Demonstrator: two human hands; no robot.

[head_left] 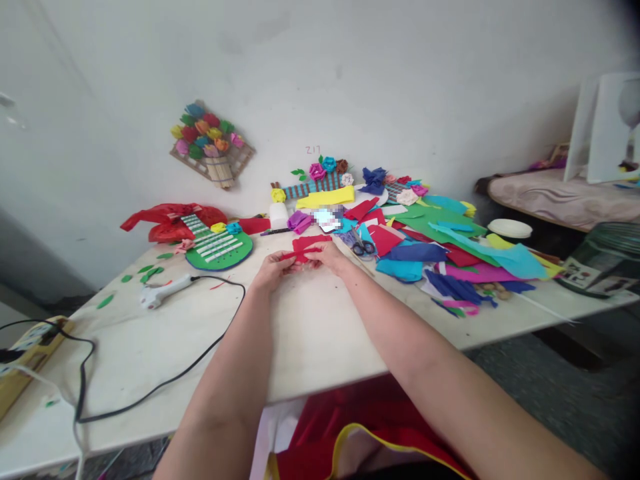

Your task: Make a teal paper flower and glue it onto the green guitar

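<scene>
Both my hands meet at the middle of the white table, pinching a folded piece of red paper. My left hand grips its left end with curled fingers. My right hand holds the right end, fingers closed on it. A pair of scissors lies just right of my right hand. A white glue gun lies to the left, its black cord running toward me.
A heap of coloured paper sheets covers the table's right half. A green round craft with white strips and a red plastic bag sit at the back left. Paper flower crafts lean on the wall. A power strip lies far left.
</scene>
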